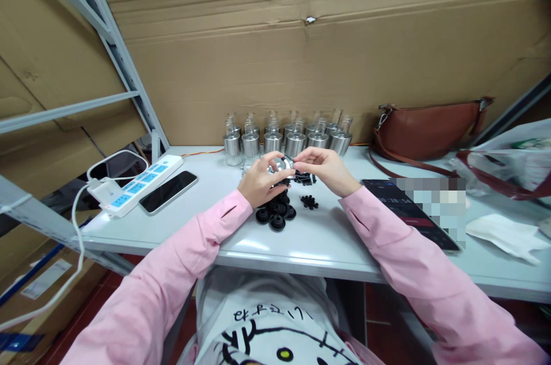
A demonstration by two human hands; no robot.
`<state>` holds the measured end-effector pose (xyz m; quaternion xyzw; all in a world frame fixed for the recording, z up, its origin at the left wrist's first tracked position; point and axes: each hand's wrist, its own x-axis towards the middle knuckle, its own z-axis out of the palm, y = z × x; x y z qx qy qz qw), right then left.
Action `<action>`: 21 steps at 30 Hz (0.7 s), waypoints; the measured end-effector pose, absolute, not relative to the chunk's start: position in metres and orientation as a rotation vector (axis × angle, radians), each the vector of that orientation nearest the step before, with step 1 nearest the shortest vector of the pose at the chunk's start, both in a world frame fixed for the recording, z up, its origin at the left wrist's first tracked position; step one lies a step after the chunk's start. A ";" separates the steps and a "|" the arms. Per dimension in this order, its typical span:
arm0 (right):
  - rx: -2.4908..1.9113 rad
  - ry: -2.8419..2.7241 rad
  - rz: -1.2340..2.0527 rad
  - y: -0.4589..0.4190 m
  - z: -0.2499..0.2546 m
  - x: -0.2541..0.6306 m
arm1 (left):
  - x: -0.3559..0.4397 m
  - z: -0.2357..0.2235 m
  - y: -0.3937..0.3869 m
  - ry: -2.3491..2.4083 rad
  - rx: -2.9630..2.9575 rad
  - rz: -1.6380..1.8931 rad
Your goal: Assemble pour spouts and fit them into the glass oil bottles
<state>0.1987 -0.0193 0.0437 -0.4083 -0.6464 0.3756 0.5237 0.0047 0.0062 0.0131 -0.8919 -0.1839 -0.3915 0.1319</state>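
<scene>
My left hand (262, 182) is closed around a small silvery piece (282, 164) with a dark part at its top; its exact kind is too small to tell. Thumb and fingers of my right hand (329, 170) pinch together right at that piece's right side, and what is between them is hidden. Under my left hand lies a pile of round black caps (276, 222), partly covered by the fingers. Small black knobbed pieces (309, 202) sit to the right of the pile. More short black parts (305, 179) lie behind them, below my right hand.
Glass bottles with metal sleeves (272, 141) stand in rows against the cardboard (301, 66). On the left are a phone (169, 193) and a power strip (146, 184). On the right are a tablet (404, 210), a brown bag (424, 132) and a white tissue (505, 233).
</scene>
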 end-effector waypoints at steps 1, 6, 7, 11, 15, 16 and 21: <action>-0.981 -1.549 0.897 -0.019 0.044 0.199 | 0.005 0.014 0.006 -0.520 -2.590 -1.140; -0.981 -1.553 0.894 -0.020 0.045 0.198 | 0.006 0.015 0.006 -0.519 -2.625 -1.086; -0.983 -1.556 0.890 -0.021 0.045 0.198 | 0.006 0.014 0.006 -0.532 -2.631 -1.064; -0.992 -1.568 0.886 -0.020 0.045 0.198 | 0.006 0.014 0.007 -0.572 -2.591 -1.026; -0.986 -1.565 0.886 -0.019 0.044 0.198 | 0.005 0.014 0.007 -0.579 -2.557 -1.013; -0.985 -1.561 0.886 -0.019 0.044 0.198 | 0.005 0.014 0.007 -0.577 -2.553 -1.009; -0.974 -1.526 0.910 -0.019 0.044 0.198 | 0.005 0.013 0.006 -0.583 -2.544 -1.006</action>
